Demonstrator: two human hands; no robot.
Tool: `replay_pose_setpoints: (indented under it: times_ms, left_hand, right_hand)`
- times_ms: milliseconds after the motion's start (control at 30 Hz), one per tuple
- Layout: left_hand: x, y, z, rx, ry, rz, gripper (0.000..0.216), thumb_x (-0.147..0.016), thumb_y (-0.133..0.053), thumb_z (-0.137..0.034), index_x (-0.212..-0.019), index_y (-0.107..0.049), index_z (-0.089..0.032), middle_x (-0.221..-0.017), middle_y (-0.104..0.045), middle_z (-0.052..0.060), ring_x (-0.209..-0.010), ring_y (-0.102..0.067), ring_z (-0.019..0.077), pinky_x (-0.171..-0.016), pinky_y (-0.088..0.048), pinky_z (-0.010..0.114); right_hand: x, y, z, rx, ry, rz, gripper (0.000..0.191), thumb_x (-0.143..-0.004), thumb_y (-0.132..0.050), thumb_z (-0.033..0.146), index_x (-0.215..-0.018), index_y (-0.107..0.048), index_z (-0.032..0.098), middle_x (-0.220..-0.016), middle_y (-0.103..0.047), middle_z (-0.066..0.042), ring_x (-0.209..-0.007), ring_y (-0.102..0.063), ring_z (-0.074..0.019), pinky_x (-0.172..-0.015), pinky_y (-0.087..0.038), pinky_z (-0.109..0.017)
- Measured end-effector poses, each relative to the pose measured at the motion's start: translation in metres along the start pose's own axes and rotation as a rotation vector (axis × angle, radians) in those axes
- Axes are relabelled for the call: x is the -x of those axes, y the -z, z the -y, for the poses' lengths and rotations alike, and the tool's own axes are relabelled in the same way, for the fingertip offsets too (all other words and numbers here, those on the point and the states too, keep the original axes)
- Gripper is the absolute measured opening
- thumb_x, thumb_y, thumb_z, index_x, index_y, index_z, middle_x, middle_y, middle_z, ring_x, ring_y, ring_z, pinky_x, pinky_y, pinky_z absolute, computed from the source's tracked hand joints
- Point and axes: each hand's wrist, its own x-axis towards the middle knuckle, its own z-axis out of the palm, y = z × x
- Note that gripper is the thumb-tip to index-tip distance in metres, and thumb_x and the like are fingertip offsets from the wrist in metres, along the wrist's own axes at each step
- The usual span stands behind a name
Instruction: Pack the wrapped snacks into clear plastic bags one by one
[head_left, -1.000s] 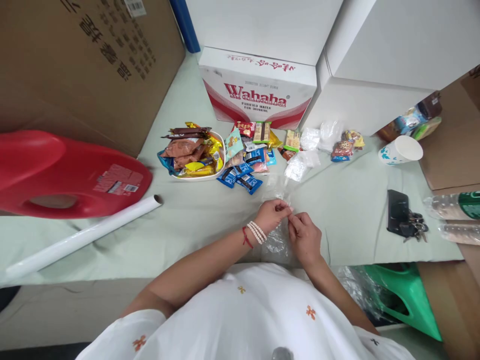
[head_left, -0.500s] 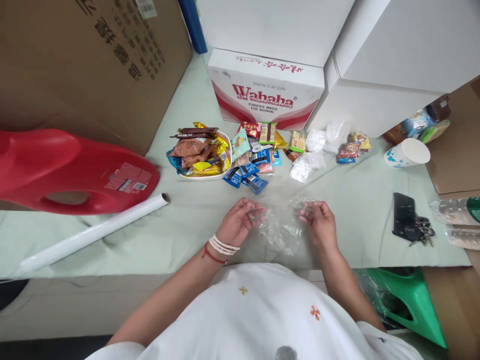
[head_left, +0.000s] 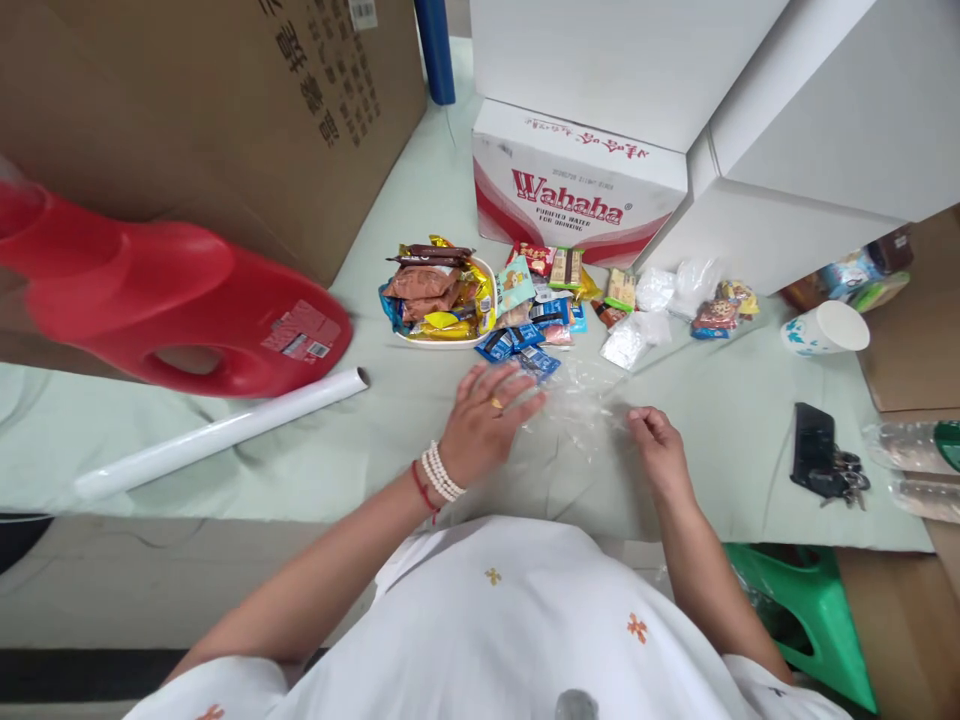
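Left hand [head_left: 484, 425] and right hand [head_left: 661, 445] both reach over the pale green cloth [head_left: 420, 450] in the head view: the left is spread palm down just beside the blue packets [head_left: 536, 360], while the right has thumb and forefinger pinched at the right edge of a clear plastic bag [head_left: 581, 395]. That bag lies between them, in front of the snack pile.

Beyond stands a white and red carton [head_left: 577, 195] reading "Wahaha" with the ® mark, "PURIFIED WATER FOR DRINKING" beneath, and red Chinese characters on its top; the small code line above the brand is too blurred to read. Slanting dark Chinese characters and a barcode sticker mark the brown carton [head_left: 225, 120] at left. On the red jug [head_left: 187, 300], a label carries a barcode, its text illegible. Wrappers in the white bowl [head_left: 431, 343] bear print too small to make out. At far right, a clear bottle [head_left: 904, 442] has a green label, partly cut off.
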Motion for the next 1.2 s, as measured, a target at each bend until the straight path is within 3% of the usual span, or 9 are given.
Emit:
replay_pose_setpoints:
  times_ms: [133, 233, 367, 500, 667, 833, 933, 1067, 1200]
  left_hand:
    - [-0.007, -0.018, 0.001, 0.062, -0.08, 0.267, 0.044, -0.078, -0.052, -0.004, -0.112, -0.073, -0.024, -0.103, -0.075, 0.009, -0.118, -0.062, 0.0269, -0.117, -0.031, 0.055]
    - [-0.01, -0.021, 0.0, 0.105, 0.066, 0.138, 0.028, -0.081, -0.052, -0.011, -0.096, -0.074, -0.021, -0.094, -0.072, 0.01, -0.106, -0.062, 0.0274, -0.101, -0.046, 0.047]
    - [-0.019, -0.019, -0.022, 0.104, 0.051, -0.056, 0.044, -0.088, -0.06, -0.033, -0.129, -0.064, -0.017, -0.128, -0.064, 0.016, -0.12, -0.055, 0.0305, -0.108, -0.04, 0.049]
    - [-0.028, -0.033, -0.029, 0.054, -0.141, 0.146, 0.073, -0.08, -0.074, -0.045, -0.147, -0.052, -0.025, -0.15, -0.052, 0.016, -0.14, -0.044, 0.0375, -0.122, -0.013, 0.062]
    - [-0.019, -0.046, -0.002, 0.167, 0.063, 0.195, 0.033, -0.093, -0.054, -0.022, -0.123, -0.068, -0.02, -0.097, -0.073, 0.009, -0.102, -0.066, 0.0257, -0.11, -0.039, 0.049]
    - [-0.021, -0.044, 0.004, 0.189, 0.299, 0.181, 0.073, -0.091, -0.063, -0.044, -0.154, -0.039, -0.016, -0.098, -0.07, 0.007, -0.085, -0.066, 0.0219, -0.08, -0.052, 0.033]
    - [-0.032, -0.049, -0.007, 0.004, 0.362, 0.23, 0.091, -0.088, -0.069, -0.049, -0.161, -0.025, -0.018, -0.112, -0.07, 0.011, -0.094, -0.068, 0.0254, -0.078, -0.051, 0.032]
    - [-0.049, -0.049, -0.026, -0.205, 0.359, 0.205, 0.062, -0.101, -0.048, -0.048, -0.157, -0.037, -0.023, -0.125, -0.069, 0.014, -0.098, -0.069, 0.0278, -0.079, -0.051, 0.035]
    - [-0.075, -0.043, -0.036, -0.321, 0.114, 0.081, 0.057, -0.101, -0.045, -0.027, -0.158, -0.038, -0.031, -0.138, -0.062, 0.017, -0.122, -0.061, 0.0339, -0.101, -0.045, 0.049]
  right_hand:
    - [-0.001, -0.003, 0.0, -0.295, -0.123, -0.028, 0.04, -0.073, -0.078, 0.057, -0.081, -0.057, 0.023, -0.09, -0.065, -0.001, -0.076, -0.06, -0.0167, -0.068, -0.054, -0.032]
    - [0.005, -0.005, 0.001, -0.333, -0.096, -0.044, 0.04, -0.077, -0.077, 0.057, -0.082, -0.056, 0.023, -0.084, -0.065, 0.0, -0.069, -0.059, -0.0145, -0.064, -0.052, -0.029]
    - [0.019, -0.007, 0.002, -0.304, 0.078, 0.085, 0.034, -0.088, -0.07, 0.055, -0.085, -0.059, 0.023, -0.086, -0.065, 0.0, -0.066, -0.059, -0.0128, -0.064, -0.051, -0.028]
    - [0.022, -0.007, 0.0, -0.283, 0.076, 0.127, 0.035, -0.089, -0.068, 0.057, -0.087, -0.058, 0.023, -0.09, -0.066, 0.0, -0.054, -0.055, -0.0092, -0.052, -0.046, -0.026]
    - [0.007, 0.0, -0.014, -0.339, -0.053, -0.061, 0.043, -0.077, -0.078, 0.057, -0.083, -0.054, 0.022, -0.08, -0.062, 0.004, -0.042, -0.039, -0.0034, -0.037, -0.027, -0.02]
    - [-0.003, 0.003, -0.03, -0.323, -0.127, -0.03, 0.044, -0.073, -0.079, 0.057, -0.082, -0.053, 0.021, -0.075, -0.062, 0.005, -0.042, -0.038, -0.0035, -0.036, -0.026, -0.02]
    - [-0.006, 0.001, -0.033, -0.297, -0.119, 0.007, 0.044, -0.075, -0.077, 0.058, -0.083, -0.053, 0.022, -0.075, -0.063, 0.005, -0.042, -0.039, -0.0043, -0.037, -0.028, -0.021]
    - [-0.01, 0.0, -0.033, -0.278, -0.105, 0.027, 0.041, -0.077, -0.075, 0.056, -0.082, -0.053, 0.022, -0.076, -0.064, 0.004, -0.042, -0.039, -0.0045, -0.037, -0.028, -0.021]
    - [-0.014, 0.001, -0.035, -0.266, -0.106, 0.037, 0.038, -0.079, -0.073, 0.054, -0.081, -0.053, 0.022, -0.072, -0.061, 0.005, -0.041, -0.038, -0.0049, -0.037, -0.026, -0.021]
